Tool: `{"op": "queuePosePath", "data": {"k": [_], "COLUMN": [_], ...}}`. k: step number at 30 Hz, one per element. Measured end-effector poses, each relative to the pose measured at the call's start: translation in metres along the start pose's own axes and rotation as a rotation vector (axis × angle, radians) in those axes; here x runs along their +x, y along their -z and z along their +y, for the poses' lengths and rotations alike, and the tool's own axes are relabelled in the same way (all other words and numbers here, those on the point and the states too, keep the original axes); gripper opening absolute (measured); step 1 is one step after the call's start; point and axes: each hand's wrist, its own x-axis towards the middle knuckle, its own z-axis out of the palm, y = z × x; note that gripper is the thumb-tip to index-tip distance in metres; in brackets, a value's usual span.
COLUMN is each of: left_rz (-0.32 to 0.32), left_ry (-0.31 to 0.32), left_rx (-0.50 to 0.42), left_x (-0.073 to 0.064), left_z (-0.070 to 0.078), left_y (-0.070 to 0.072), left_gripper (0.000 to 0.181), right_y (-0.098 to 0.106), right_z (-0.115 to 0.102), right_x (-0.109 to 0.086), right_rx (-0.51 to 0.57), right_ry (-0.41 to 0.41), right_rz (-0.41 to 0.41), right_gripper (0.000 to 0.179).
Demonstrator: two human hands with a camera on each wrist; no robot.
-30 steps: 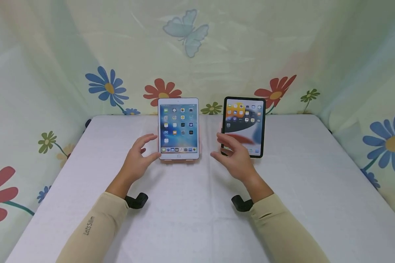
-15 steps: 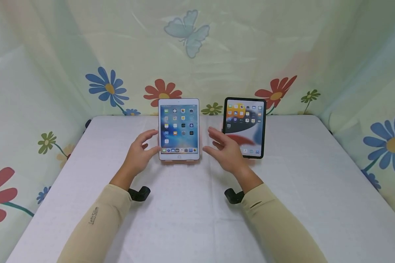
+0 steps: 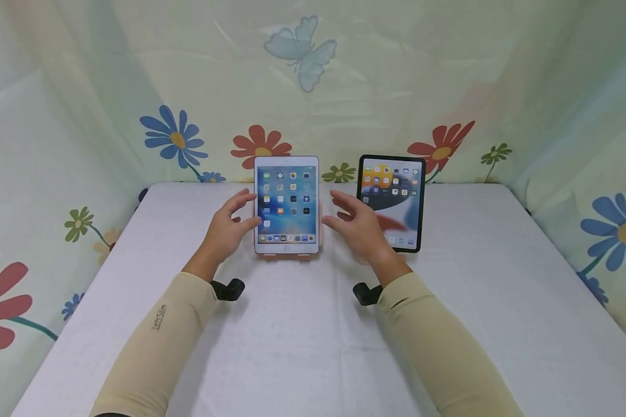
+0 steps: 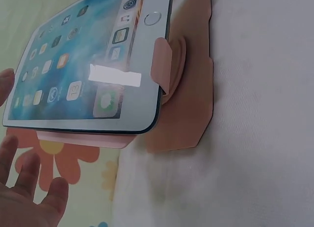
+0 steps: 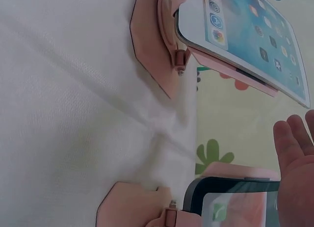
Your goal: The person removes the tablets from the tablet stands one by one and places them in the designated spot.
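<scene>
A white-framed tablet (image 3: 287, 229) with a lit home screen leans on a pink stand (image 4: 191, 99), whose front lip hooks over its bottom edge. My left hand (image 3: 226, 229) is at its left side, thumb and fingers spread, fingertips right by the frame. On the other side my right hand (image 3: 362, 229) faces its right edge with fingers extended and a narrow gap left between. Behind that hand stands a black-framed tablet (image 3: 393, 202), its lower left corner covered by the hand. It sits on a second pink stand (image 5: 130, 205). Neither hand grips anything.
A white cloth covers the table (image 3: 297, 347). Close behind the tablets hangs a flowered curtain (image 3: 386, 75), which also runs along both sides. Black wrist cameras (image 3: 229, 289) jut inward from the beige sleeves (image 3: 162, 336).
Both hands have moved forward, up along the white tablet's sides. My right hand has also shifted left, from in front of the black tablet toward the white one. Both tablets stay in place.
</scene>
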Motion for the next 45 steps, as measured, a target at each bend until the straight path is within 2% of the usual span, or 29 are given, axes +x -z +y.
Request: {"op": "queuePosePath", "data": {"k": [7, 16, 21, 26, 33, 41, 45], "left_rz": [0.001, -0.030, -0.031, -0.044, -0.055, -0.058, -0.059], "left_ry": [0.018, 0.063, 0.078, 0.067, 0.071, 0.051, 0.052], "left_rx": [-0.020, -0.030, -0.047, -0.057, -0.063, -0.117, -0.109], "left_x": [0.010, 0.022, 0.027, 0.030, 0.032, 0.036, 0.040], "left_z": [-0.001, 0.001, 0.005, 0.006, 0.008, 0.007, 0.009], "left_y": [-0.003, -0.002, 0.000, 0.000, 0.004, 0.003, 0.002], "left_gripper": [0.053, 0.058, 0.057, 0.056, 0.054, 0.055, 0.055], "right_y": [-0.003, -0.006, -0.005, -0.004, -0.007, -0.011, -0.012], "right_z": [0.001, -0.001, -0.002, -0.002, -0.003, -0.003, -0.003], "right_x": [0.007, 0.020, 0.028, 0.036, 0.044, 0.047, 0.050], "right_rx": [0.030, 0.057, 0.006, -0.046, 0.009, 0.004, 0.022], "right_ry": [-0.056, -0.145, -0.107, -0.067, -0.067, -0.101, -0.103], "right_rz": [-0.013, -0.008, -0.005, -0.029, -0.043, -0.052, -0.056], "right_gripper": [0.062, 0.064, 0.062, 0.061, 0.060, 0.059, 0.059]}}
